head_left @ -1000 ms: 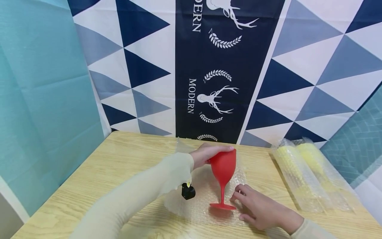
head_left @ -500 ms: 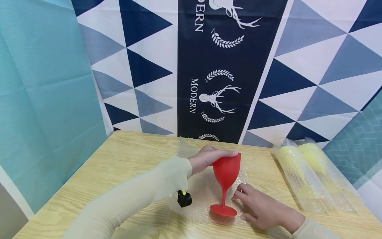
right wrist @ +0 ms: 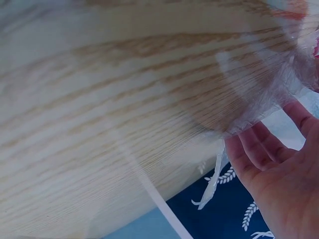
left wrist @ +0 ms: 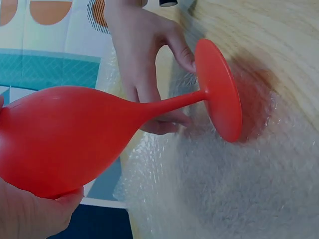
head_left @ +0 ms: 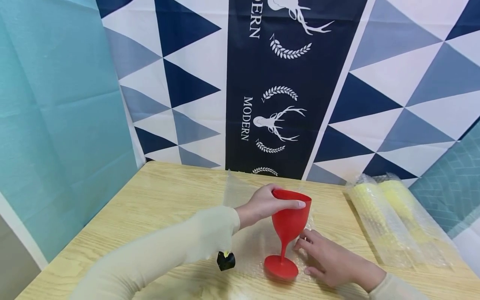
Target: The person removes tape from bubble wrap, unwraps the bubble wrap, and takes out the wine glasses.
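Observation:
A red goblet stands slightly tilted above a sheet of bubble wrap. My left hand grips its bowl near the rim, with the thumb across the near side. In the left wrist view the goblet's foot shows close over the wrap; whether it touches I cannot tell. My right hand rests low at the wrap's right edge, beside the stem. Its loosely bent fingers touch the wrap's edge in the right wrist view, and they do not hold the goblet.
Two yellow objects wrapped in bubble wrap lie side by side at the right of the wooden table. A patterned cloth hangs behind the table. A black wrist-worn piece hangs below the left sleeve.
My left hand has moved a little right and down, tipping the goblet so its rim opening and more of its foot now show. The right hand stays almost still.

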{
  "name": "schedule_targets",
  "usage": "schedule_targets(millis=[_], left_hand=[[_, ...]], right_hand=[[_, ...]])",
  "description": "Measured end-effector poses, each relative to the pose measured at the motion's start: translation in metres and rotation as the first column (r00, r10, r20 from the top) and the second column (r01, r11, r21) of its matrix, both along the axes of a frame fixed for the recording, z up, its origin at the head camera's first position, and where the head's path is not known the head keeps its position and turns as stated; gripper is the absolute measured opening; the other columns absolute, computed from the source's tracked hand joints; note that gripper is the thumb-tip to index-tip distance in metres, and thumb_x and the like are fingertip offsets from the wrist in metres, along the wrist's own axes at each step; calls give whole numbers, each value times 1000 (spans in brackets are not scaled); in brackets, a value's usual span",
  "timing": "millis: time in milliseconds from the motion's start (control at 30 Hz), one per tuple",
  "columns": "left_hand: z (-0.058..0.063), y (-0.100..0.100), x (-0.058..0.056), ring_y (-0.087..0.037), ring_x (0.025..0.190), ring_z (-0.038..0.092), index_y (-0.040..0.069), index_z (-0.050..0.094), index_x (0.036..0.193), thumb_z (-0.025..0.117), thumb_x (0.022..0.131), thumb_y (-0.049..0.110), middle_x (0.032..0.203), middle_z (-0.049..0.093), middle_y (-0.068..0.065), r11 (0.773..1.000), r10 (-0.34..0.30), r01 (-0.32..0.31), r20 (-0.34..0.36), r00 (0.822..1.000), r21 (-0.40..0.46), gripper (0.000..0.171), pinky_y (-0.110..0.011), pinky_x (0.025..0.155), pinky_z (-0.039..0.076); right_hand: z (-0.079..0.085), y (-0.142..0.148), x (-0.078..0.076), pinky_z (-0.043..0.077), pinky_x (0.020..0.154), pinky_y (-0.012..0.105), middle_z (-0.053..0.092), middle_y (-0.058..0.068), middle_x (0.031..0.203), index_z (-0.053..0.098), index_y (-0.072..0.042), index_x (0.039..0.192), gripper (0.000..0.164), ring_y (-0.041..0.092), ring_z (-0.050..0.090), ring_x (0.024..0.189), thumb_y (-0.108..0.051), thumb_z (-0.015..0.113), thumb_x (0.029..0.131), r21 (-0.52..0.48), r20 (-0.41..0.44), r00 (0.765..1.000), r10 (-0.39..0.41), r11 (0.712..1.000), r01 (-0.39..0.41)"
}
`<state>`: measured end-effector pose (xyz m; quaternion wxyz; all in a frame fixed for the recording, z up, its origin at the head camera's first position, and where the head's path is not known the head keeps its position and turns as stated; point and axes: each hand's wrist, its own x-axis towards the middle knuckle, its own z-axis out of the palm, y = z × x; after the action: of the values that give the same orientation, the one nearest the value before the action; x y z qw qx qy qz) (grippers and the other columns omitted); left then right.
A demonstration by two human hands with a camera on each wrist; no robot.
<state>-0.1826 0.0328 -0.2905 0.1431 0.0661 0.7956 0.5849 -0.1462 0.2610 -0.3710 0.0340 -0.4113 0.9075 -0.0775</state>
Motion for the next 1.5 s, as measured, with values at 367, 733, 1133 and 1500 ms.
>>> schedule_targets(millis=[367,733,1133,1500], left_hand=[[1,-8,15,-14,99,61,23,55,119,84,71,34,115,64,5,997,-77,78,-56,995,14,58,-32,81,59],[1,-24,18,-13,104,59,24,53,130,84,72,32,122,63,3,993,-122,120,-149,981,-17,66,-31,80,60],[-4,-49,15,-16,111,57,23,50,135,86,70,28,126,61,2,989,-145,133,-267,953,-62,74,-30,79,59],[-6,-71,7,-17,115,56,22,47,138,86,70,26,129,59,4,983,-178,153,-359,916,-96,79,-31,82,59]], right_hand=[[-1,1,1,58,90,34,51,-10,129,43,-31,138,70,10,49,115,-41,78,78,7,-97,995,25,1000,-24],[-3,1,-1,57,84,26,53,-11,121,52,-29,127,58,3,50,104,-43,78,78,1,-38,999,-2,1000,2],[-3,0,0,52,78,21,50,-12,111,55,-27,120,47,-3,43,91,-32,78,80,-16,-34,999,20,1000,-20],[-5,2,-2,51,78,22,48,-12,113,53,-30,120,43,0,42,94,-34,75,83,-7,-43,999,31,999,-31]])
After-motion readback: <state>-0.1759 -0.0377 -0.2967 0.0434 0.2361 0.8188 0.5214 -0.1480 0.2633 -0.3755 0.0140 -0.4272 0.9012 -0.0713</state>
